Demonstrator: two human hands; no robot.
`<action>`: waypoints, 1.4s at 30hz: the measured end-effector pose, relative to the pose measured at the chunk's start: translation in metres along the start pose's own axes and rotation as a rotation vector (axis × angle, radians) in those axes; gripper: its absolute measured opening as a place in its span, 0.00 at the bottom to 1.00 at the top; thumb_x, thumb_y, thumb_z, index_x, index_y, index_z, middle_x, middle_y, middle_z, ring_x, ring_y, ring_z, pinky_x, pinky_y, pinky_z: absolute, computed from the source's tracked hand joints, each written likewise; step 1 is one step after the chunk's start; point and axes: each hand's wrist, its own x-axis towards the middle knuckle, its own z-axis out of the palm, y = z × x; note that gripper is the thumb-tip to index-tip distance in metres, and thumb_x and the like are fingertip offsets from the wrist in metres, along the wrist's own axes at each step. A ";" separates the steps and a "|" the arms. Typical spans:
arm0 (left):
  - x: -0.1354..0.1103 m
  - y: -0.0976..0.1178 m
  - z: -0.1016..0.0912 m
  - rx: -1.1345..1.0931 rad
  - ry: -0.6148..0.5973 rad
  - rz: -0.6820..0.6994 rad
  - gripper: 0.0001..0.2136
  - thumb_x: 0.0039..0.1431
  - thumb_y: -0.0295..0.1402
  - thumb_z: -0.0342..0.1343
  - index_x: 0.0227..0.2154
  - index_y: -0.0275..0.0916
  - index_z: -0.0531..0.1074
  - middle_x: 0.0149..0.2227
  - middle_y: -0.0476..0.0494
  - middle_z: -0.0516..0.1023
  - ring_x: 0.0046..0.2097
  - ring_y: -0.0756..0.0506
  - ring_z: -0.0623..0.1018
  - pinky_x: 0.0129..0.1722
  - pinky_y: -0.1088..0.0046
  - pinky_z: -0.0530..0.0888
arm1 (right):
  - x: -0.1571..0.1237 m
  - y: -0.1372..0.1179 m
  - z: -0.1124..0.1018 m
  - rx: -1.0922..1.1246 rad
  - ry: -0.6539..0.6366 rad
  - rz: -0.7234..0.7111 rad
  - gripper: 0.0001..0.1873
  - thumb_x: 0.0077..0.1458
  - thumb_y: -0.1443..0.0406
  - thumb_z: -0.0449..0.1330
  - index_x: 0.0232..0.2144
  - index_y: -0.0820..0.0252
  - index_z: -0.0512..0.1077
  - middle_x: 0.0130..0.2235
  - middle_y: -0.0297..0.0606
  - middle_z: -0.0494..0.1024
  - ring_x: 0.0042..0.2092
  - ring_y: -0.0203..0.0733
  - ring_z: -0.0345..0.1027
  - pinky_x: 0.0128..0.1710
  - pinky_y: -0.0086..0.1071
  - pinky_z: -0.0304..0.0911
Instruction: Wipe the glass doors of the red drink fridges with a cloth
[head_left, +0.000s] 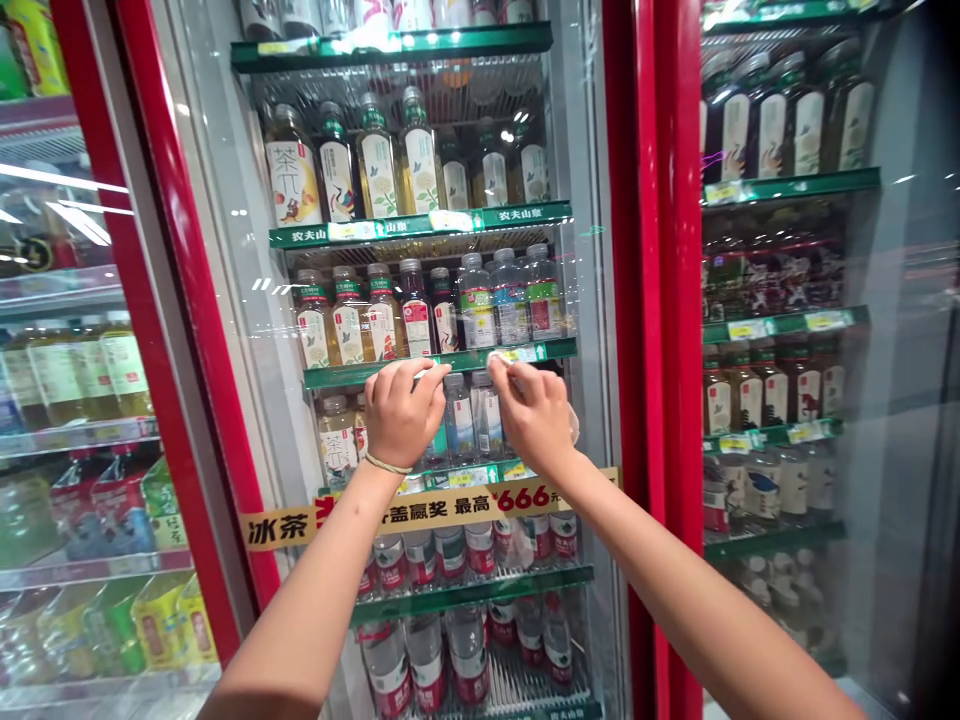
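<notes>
Both my arms reach into an open drinks cooler. My left hand [405,410] is closed, its fingertips pinched at the front edge of a green shelf rail [352,374]. My right hand [534,410] is closed too, pinching a small pale price tag [498,361] on the same rail. Water bottles [471,415] stand just behind both hands, and tea and juice bottles [382,320] fill the shelf above the rail.
The cooler's red-framed glass door [161,300] stands open at left. A red pillar [651,330] separates a second cooler of bottles [780,395] at right. A yellow promotional banner [442,508] crosses the shelf below my hands; more bottles [450,660] stand lower down.
</notes>
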 end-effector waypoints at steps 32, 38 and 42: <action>0.004 -0.004 -0.002 -0.024 0.050 -0.148 0.08 0.66 0.30 0.55 0.41 0.45 0.78 0.44 0.42 0.79 0.47 0.39 0.73 0.46 0.60 0.64 | 0.025 0.002 -0.005 -0.005 -0.081 -0.298 0.29 0.66 0.70 0.54 0.65 0.44 0.65 0.51 0.37 0.76 0.46 0.43 0.60 0.47 0.39 0.53; 0.010 -0.020 -0.016 0.046 -0.021 0.022 0.08 0.67 0.33 0.57 0.47 0.45 0.75 0.46 0.43 0.78 0.46 0.40 0.72 0.45 0.61 0.65 | 0.045 -0.002 -0.005 -0.078 0.072 -0.247 0.28 0.65 0.72 0.54 0.66 0.51 0.64 0.50 0.40 0.76 0.45 0.44 0.61 0.45 0.39 0.55; 0.009 -0.040 -0.027 0.069 -0.014 0.063 0.04 0.66 0.31 0.57 0.41 0.43 0.74 0.44 0.43 0.78 0.46 0.39 0.72 0.44 0.61 0.66 | 0.043 -0.008 -0.004 -0.012 0.066 -0.326 0.31 0.65 0.71 0.54 0.68 0.50 0.61 0.49 0.39 0.77 0.43 0.44 0.61 0.44 0.40 0.57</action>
